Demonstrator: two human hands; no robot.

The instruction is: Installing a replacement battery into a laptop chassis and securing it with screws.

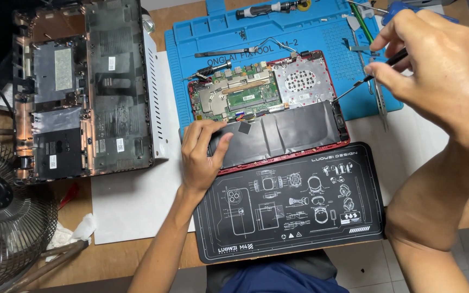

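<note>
steadying the opened red-framed laptop [267, 108] is done with the left hand [202, 154], which lies flat on the lower left corner of the black battery [283, 133], fingers spread and pressing down rather than gripping. the right hand [441, 70] is pinched around a slim black-shafted screwdriver [362, 84], thumb and fingertips closed on the handle, and the tip is set at the right end of the battery, just beside the red frame edge. whether the tip is seated in a screw head cannot be told; that spot is too small to read.

for this step to be done well, the shaft is best kept in line with the screw rather than slanted as steeply as it now appears, so the tip is not cammed out. downward pressure is judged to matter more than turning force on so small a fastener. the flat left hand is best kept light on the battery, since soft cells are easily dented; pressure on the frame just beside it is safer.

beyond the fingers of the left hand lie the green circuit board [245, 92] and the perforated silver plate [299, 81]. everything rests on a blue work mat [191, 59] on the desk [175, 16], with a black printed mat [294, 201] nearer the body and a second dismantled laptop shell [82, 87] well to the left.
</note>
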